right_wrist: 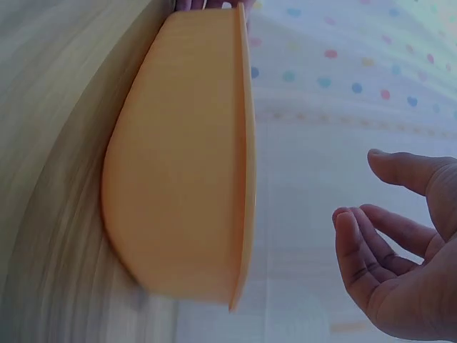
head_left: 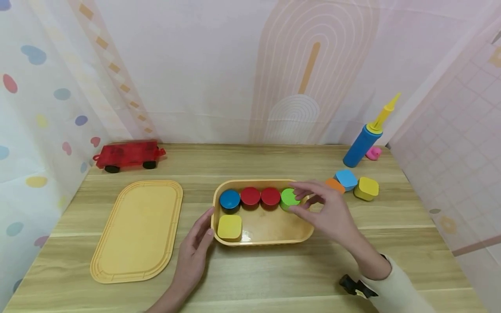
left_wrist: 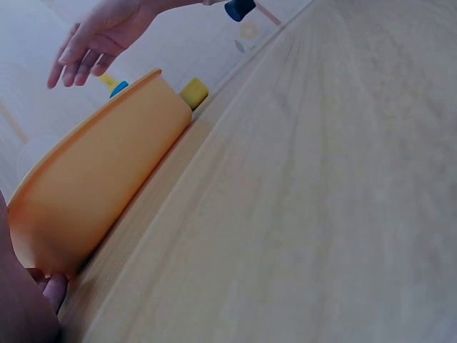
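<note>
An orange-yellow plastic bin (head_left: 266,241) sits mid-table. Along its back wall stand a dark blue round block (head_left: 229,200), two red round blocks (head_left: 250,197) and a light green round block (head_left: 288,198); a yellow rounded-square block (head_left: 229,227) occupies the front left corner. My left hand (head_left: 193,248) rests its relaxed fingers against the bin's left end. Above the right end hovers my right hand (head_left: 322,206), thumb and fingers apart and nothing between them; it overlaps the green block in the head view. The right wrist view shows that hand (right_wrist: 400,243) higher than the bin's rim.
A flat yellow lid (head_left: 137,230) lies left of the bin. Right of the bin are orange (head_left: 335,185), light blue (head_left: 346,179) and yellow (head_left: 366,188) blocks. A blue-and-yellow pump (head_left: 364,141), a pink toy (head_left: 373,152) and a red toy car base (head_left: 128,155) stand farther back.
</note>
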